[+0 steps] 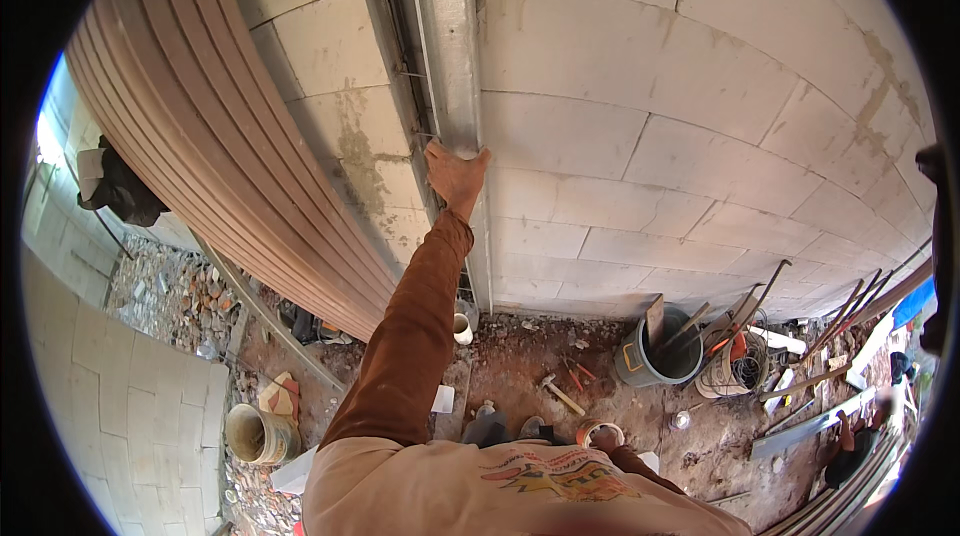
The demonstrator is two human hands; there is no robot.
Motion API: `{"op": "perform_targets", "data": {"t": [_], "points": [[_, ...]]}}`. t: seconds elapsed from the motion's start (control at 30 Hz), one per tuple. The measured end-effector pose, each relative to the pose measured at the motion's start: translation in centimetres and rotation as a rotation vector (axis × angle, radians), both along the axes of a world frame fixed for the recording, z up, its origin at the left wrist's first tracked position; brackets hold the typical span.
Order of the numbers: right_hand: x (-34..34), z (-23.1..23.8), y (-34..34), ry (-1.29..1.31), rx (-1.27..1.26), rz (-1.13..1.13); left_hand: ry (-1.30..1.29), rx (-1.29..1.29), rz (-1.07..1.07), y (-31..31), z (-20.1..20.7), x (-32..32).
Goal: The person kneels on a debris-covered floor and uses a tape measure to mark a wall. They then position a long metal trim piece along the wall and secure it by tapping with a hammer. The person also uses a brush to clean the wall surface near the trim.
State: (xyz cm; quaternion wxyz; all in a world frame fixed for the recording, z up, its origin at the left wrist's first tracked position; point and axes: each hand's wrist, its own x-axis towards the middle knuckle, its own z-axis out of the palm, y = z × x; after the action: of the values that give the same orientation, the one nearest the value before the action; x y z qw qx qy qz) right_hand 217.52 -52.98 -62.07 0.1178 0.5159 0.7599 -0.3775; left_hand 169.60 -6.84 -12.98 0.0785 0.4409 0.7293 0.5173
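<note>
My left arm, in a brown sleeve, reaches up to a long grey metal channel (452, 56) that stands upright against the block wall. My left hand (457, 178) spans the channel, with the thumb at its right edge and the fingers at its left, closed on it. Beside the channel on the left runs a dark gap with thin metal ties. Low near my body, my right hand (606, 439) is at a round, orange-rimmed container (592, 427). It seems to grip the container, though my shirt and sleeve hide part of the hand.
Pale block wall (580, 126) rises ahead; stacked ribbed brown panels (230, 126) lean at left. On the dirt floor lie a hammer (563, 396) and red-handled pliers (578, 376). Nearby stand a grey bucket (632, 361) and a tool bucket (722, 376). Another person (852, 451) is at far right.
</note>
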Motion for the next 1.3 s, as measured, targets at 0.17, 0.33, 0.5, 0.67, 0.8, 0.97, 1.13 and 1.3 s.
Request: {"op": "perform_targets", "data": {"t": [0.17, 0.33, 0.5, 0.67, 0.8, 0.97, 1.13, 1.3], "points": [[-0.5, 2.1, 1.7, -0.107, 0.053, 0.092, -0.047, 0.045, -0.060, 0.0, -0.2, -0.3], [-1.6, 4.0, 3.9, -0.167, 0.087, 0.158, 0.005, 0.162, -0.116, 1.0, -1.3, -1.2], [-3.4, 5.9, 7.6, -0.186, 0.002, 0.074, -0.081, 0.244, -0.176, 2.0, -2.5, -1.9], [-7.3, 9.0, 11.9, -0.130, -0.072, -0.152, -0.052, 0.329, -0.182, 2.8, -3.4, -2.5], [-11.0, 13.4, 14.2, 0.119, -0.248, -0.887, -0.100, 0.316, -0.221, 3.0, -3.7, -2.7], [-14.4, 15.9, 15.1, 0.156, -0.268, -0.876, -0.091, 0.308, -0.237, 2.9, -3.7, -2.9], [-15.6, 15.0, 14.9, -0.027, -0.301, -0.655, -0.097, 0.246, -0.281, 2.8, -3.7, -3.2], [-15.5, 14.7, 14.6, -0.008, -0.238, -0.517, -0.080, 0.268, -0.272, 2.8, -3.6, -3.2]]}}
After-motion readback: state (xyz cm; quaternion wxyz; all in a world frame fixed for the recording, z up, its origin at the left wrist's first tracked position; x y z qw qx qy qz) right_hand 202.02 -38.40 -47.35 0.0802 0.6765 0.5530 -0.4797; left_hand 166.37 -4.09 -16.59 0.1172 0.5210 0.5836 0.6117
